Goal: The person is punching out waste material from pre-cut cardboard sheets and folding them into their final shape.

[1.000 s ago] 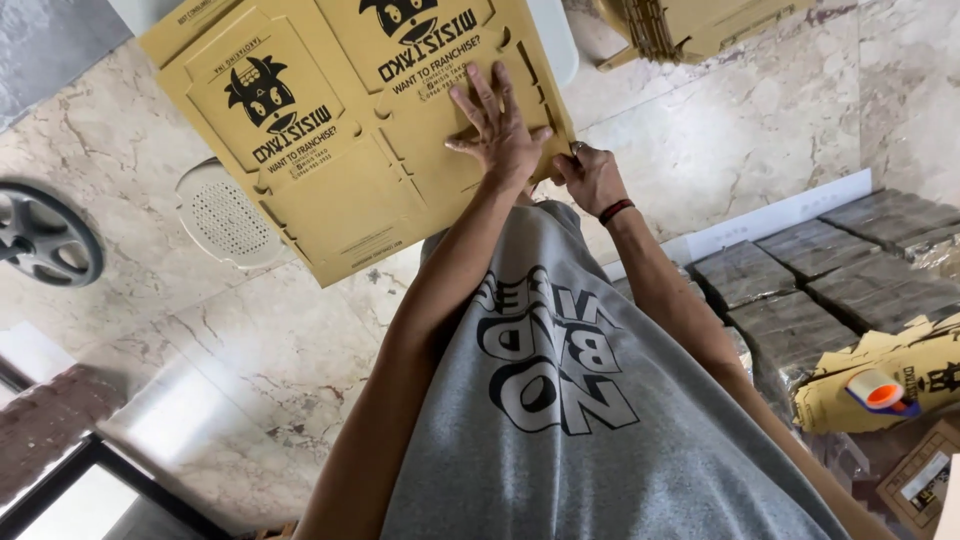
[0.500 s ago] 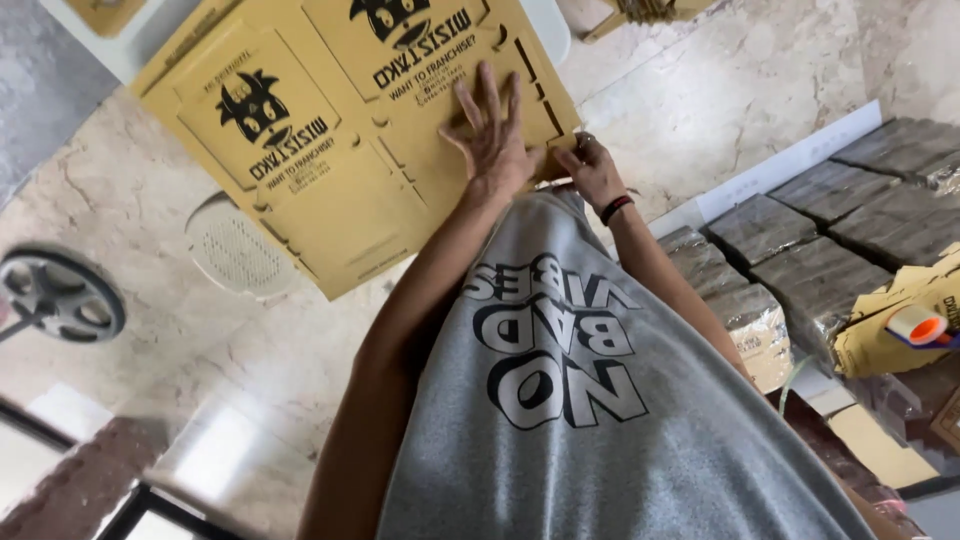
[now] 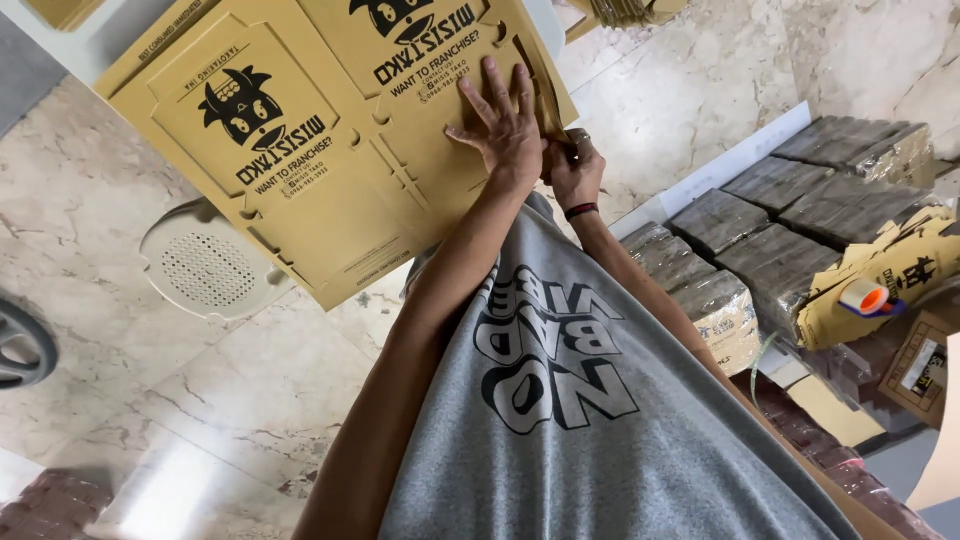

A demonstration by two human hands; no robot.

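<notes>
Head view shows the left hand (image 3: 505,125) spread flat on a flat yellow die-cut carton sheet (image 3: 330,150) at twelve o'clock, while the right hand (image 3: 572,170) pinches its edge flap just beside. The step looks like flap folding; the next move likely needs a firm crease. Below lies marble floor (image 3: 200,380), a white stool (image 3: 205,265) at nine, wrapped bundles (image 3: 760,230) at three

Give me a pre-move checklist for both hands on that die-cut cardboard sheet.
1. Left hand flat on the cardboard sheet, fingers spread: ok.
2. Right hand pinching the sheet's right edge: ok.
3. What the right fingertips hold: cannot tell, hidden behind the left hand.
4. Sheet fully supported by the surface beneath: not ok, it overhangs the floor.
5. Wrapped bundles apart from the sheet: ok.
</notes>
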